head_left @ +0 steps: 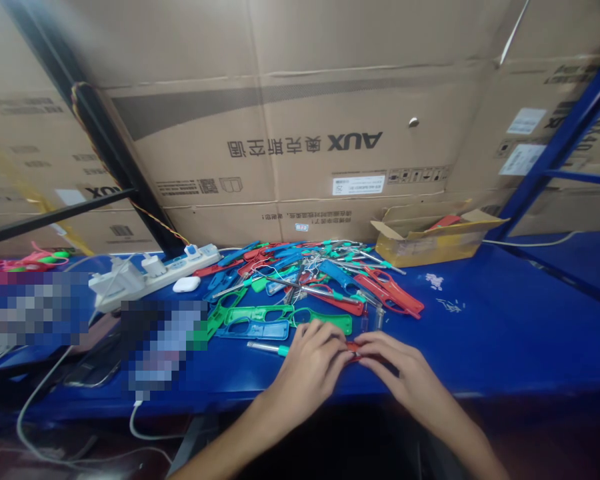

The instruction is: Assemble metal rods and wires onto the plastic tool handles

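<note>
At the table's front edge, my left hand (316,357) and my right hand (400,363) meet over a small red plastic part (353,347), likely a lighter casing. Fingers of both hands are closed on it, and they hide most of its shape. Beside my left hand, a metal lighter tube (263,347) with a teal end lies on the table. Just beyond the hands are a green casing half (260,313), a blue casing half (255,329) and red casings (391,293). Behind them spreads a heap of long-lighter parts (300,267) with metal tubes and thin white wires.
A cardboard box (425,249) with red pieces inside stands back right. Small pink parts (434,281) and tiny clear pieces (450,306) lie before it. To the left are a power strip (180,270), a white earphone case (187,285) and a blurred-out phone (165,347) on a cable.
</note>
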Tool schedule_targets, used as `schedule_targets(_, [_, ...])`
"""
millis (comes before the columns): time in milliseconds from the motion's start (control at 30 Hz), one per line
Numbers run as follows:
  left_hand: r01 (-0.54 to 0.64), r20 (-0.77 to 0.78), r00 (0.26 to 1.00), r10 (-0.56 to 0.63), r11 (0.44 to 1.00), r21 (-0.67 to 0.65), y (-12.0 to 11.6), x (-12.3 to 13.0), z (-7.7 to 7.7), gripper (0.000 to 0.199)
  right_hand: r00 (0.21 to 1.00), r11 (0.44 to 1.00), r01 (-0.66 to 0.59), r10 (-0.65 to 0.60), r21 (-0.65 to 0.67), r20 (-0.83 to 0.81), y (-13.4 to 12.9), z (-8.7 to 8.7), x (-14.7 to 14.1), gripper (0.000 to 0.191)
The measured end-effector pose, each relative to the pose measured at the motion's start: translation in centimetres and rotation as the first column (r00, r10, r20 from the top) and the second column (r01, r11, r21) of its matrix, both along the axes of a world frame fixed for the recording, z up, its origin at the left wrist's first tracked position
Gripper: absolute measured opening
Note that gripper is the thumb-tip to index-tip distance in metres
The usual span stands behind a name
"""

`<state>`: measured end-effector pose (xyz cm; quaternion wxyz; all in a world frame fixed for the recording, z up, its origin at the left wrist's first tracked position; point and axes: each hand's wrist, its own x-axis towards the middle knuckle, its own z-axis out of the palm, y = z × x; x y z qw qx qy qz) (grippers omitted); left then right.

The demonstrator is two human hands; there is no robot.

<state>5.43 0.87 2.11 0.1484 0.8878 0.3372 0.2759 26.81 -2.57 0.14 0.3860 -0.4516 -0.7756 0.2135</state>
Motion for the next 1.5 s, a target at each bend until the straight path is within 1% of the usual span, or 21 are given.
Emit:
schedule_targets(333, [-0.005,0.022,1.0,0.005,1.0,-0.013,0.3,0.2,-0.1,0.012,1.0,0.999,-0.01,0.009,0.032,0.019,0.1,-0.2,0.1,0.011])
schedule_targets(500, [-0.027,0.045,0.998,0.031,0.996,-0.089,0.5,0.3,-0.5,0.006,0.999,0.997,-0.031,0.028,0.069,0.042,0.0,-0.5,0.2,0.016])
schedule_targets(600, [-0.035,0.046,0.998,0.041,0.993,-0.111,0.6,0.2,-0.7,0.007,0.999,0.995,-0.035,0.031,0.092,0.045,0.0,-0.7,0.3,0.018])
schedule_targets(800, [-0.032,0.012,0.999,0.033,0.997,-0.068,0.4,0.3,-0.5,0.01,0.998,0.988,-0.03,0.021,0.152,0.057,-0.1,-0.8,0.1,0.022])
schedule_targets(1033, [-0.059,-0.045,0.997,0.058,0.998,-0.029,0.3,0.4,-0.6,0.007,0.99,0.978,-0.008,-0.021,0.21,0.137,-0.5,-0.8,-0.2,0.026])
schedule_targets(1133, [-0.054,-0.042,0.998,0.053,0.998,-0.024,0.2,0.5,-0.6,0.007,0.987,0.974,-0.016,-0.02,0.224,0.16,-0.6,-1.0,-0.1,0.028])
schedule_targets(1200, [-0.039,-0.014,0.999,0.039,0.999,-0.029,0.2,0.3,-0.2,0.003,0.984,0.975,-0.023,-0.017,0.219,0.18,-0.6,-1.1,0.1,0.03])
schedule_targets(1233, [-0.028,0.002,1.0,0.028,0.999,-0.035,0.2,0.0,0.1,0.004,0.982,0.977,-0.024,-0.017,0.212,0.189,-0.6,-1.1,0.2,0.031])
schedule_targets(1300, [0.006,0.03,1.0,-0.004,0.999,-0.035,0.5,-1.1,0.9,0.014,0.981,0.981,-0.017,-0.021,0.195,0.195,-0.6,-1.2,0.3,0.03])
schedule_targets(1400, [-0.004,0.059,0.998,0.004,1.0,0.009,1.2,-4.0,1.7,0.015,0.983,0.988,0.022,-0.05,0.156,0.179,-0.6,-1.2,0.4,0.028])
schedule_targets(1500, [0.023,-0.011,1.0,-0.023,1.0,0.001,1.7,-7.2,1.6,0.017,0.987,0.994,0.05,-0.065,0.099,0.147,-0.5,-0.8,0.1,0.024])
